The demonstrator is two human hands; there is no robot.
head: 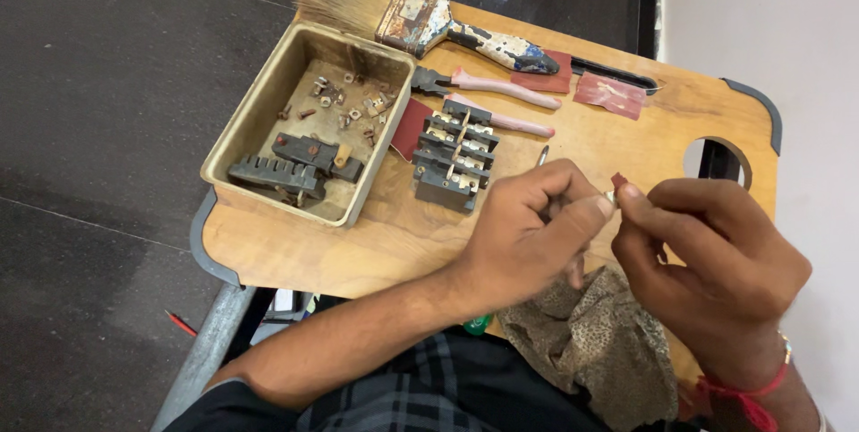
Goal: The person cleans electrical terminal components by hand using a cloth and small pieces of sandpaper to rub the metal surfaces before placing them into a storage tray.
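My left hand is closed around a small metal part pinched at its fingertips. My right hand pinches a small scrap of red sandpaper against that part. Both hands meet above the wooden board, right of a dark electrical switch block. A thin metal tool tip shows just above my left knuckles. Under my hands lies a spotted brown cloth.
A metal tray on the left holds dark switch pieces and several small screws. A worn paintbrush, pink-handled pliers and red sandpaper pieces lie along the far edge. The board has a round hole at right.
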